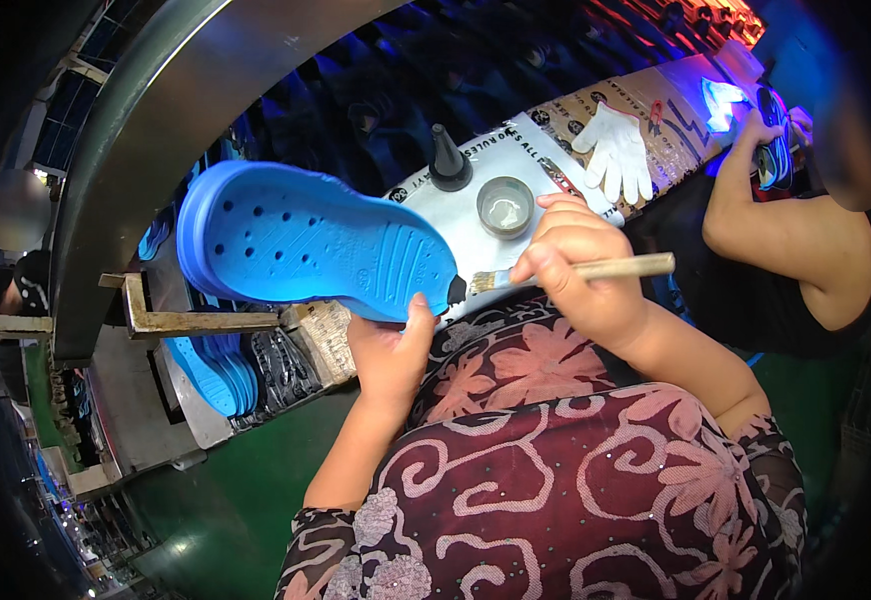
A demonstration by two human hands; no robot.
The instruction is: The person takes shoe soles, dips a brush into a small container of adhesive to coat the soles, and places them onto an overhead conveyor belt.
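Observation:
My left hand point(394, 345) grips a blue shoe sole point(315, 240) near its heel, thumb on top. Rows of dark holes mark its wide end, and raised ribs run across the heel. At the heel tip sits a small black patch point(456, 291). In my right hand point(578, 262) is a flat brush with a pale wooden handle point(627, 267). Its bristles point(486, 281) point at the black patch, with a slight gap between them. Beyond the brush, a small round cup point(505, 208) holds some clear-looking liquid. A dark cone-topped bottle point(448, 161) stands beside it.
White printed sheeting point(473, 169) covers the work surface. A white knit glove point(615, 154) lies on brown printed wrap point(657, 112). Stacked blue soles point(214, 375) rest at lower left, under a curved metal housing point(132, 142). A co-worker's arm point(788, 232) is at right.

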